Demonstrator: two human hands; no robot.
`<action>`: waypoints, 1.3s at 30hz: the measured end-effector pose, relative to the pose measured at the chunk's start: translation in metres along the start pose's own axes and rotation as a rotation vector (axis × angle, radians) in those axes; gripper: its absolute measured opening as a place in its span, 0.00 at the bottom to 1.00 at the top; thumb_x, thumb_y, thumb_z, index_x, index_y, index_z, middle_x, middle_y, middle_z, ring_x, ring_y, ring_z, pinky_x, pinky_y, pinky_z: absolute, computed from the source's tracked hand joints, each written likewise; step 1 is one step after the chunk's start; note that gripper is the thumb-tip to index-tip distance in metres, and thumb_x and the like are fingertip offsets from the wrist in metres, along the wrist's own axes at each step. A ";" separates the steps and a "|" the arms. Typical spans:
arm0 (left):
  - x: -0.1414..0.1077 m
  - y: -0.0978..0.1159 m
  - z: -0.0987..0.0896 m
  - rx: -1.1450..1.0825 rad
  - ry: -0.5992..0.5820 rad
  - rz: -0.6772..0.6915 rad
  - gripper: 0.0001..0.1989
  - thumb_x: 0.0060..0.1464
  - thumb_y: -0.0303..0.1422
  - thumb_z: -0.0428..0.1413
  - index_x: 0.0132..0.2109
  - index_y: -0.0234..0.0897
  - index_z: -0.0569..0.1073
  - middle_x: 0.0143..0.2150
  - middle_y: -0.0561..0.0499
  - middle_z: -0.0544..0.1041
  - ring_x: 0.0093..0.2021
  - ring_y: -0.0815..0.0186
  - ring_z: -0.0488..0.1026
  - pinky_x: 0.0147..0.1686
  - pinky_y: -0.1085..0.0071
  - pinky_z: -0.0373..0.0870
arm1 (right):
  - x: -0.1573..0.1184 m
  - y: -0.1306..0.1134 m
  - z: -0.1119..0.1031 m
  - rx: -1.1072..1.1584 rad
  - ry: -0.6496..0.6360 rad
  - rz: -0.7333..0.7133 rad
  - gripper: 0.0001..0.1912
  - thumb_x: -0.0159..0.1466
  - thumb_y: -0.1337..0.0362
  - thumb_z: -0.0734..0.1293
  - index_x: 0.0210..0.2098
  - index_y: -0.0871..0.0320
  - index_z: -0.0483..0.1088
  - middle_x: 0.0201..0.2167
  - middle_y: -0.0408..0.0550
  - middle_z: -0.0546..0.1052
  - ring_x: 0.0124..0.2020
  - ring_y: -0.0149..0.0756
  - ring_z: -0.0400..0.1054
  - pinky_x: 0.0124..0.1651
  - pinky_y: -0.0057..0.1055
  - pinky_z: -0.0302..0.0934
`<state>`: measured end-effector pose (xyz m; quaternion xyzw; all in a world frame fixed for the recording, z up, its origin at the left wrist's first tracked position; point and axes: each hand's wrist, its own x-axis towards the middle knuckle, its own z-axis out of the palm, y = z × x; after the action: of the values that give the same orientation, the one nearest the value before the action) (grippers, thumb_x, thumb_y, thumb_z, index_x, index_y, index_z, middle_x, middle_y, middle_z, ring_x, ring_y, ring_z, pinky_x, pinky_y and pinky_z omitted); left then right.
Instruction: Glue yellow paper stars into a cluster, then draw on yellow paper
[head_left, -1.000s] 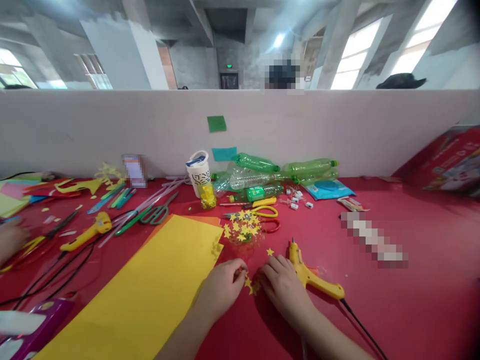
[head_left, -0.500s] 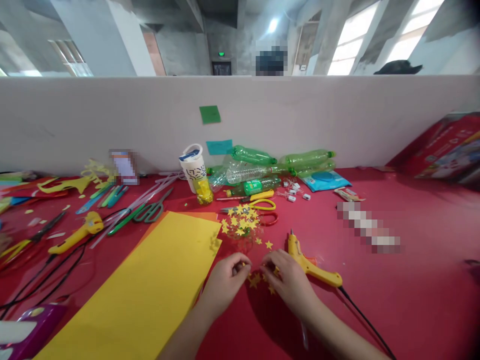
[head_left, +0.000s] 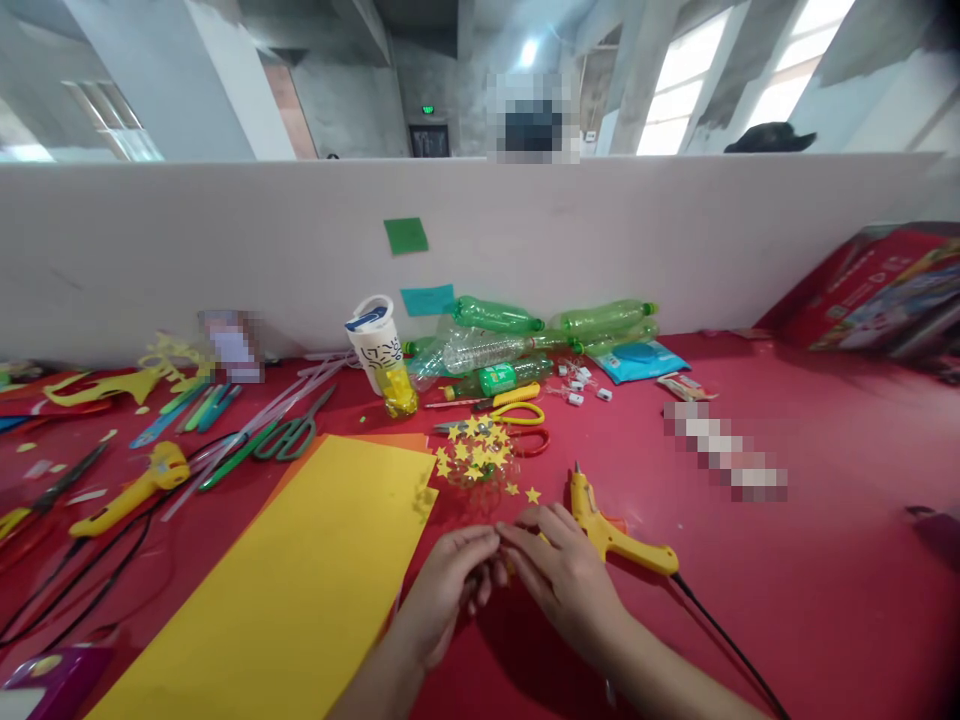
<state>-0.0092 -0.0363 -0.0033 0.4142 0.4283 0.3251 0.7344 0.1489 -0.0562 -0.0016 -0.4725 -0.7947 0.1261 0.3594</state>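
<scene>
Small, flat yellow stars (head_left: 533, 496), likely paper, lie just on the far side of the bare left hand (head_left: 454, 578) and bare right hand (head_left: 568, 568). The hands meet; whether they grasp anything, I cannot tell. Probably light and easily creased, stars are best pinched by opposite points.

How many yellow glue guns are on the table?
2. The near glue gun lies just right of the right hand. The far glue gun lies left of the yellow sheet. I see no others.
</scene>
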 end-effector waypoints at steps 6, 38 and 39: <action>0.002 0.000 -0.004 0.119 0.058 0.050 0.10 0.53 0.37 0.54 0.34 0.33 0.70 0.21 0.57 0.66 0.17 0.78 0.55 0.17 0.79 0.47 | -0.001 -0.005 0.000 0.200 -0.016 0.110 0.17 0.65 0.69 0.57 0.52 0.53 0.64 0.46 0.51 0.66 0.47 0.38 0.61 0.50 0.35 0.58; 0.010 0.061 -0.039 -0.079 0.510 0.387 0.06 0.39 0.30 0.62 0.27 0.36 0.72 0.48 0.50 0.72 0.48 0.65 0.67 0.43 0.75 0.62 | -0.026 0.064 -0.073 -0.387 -0.174 0.369 0.07 0.49 0.72 0.60 0.28 0.58 0.62 0.31 0.48 0.67 0.25 0.33 0.62 0.28 0.29 0.52; 0.016 0.062 -0.041 -0.101 0.492 0.362 0.06 0.38 0.29 0.62 0.27 0.36 0.73 0.45 0.49 0.73 0.46 0.64 0.69 0.42 0.74 0.63 | -0.022 0.063 -0.076 -0.322 -0.113 0.371 0.06 0.50 0.72 0.60 0.28 0.58 0.61 0.30 0.46 0.66 0.26 0.33 0.62 0.28 0.29 0.53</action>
<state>-0.0469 0.0185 0.0342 0.3557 0.4957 0.5621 0.5584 0.2495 -0.0523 0.0089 -0.6537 -0.7231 0.0876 0.2053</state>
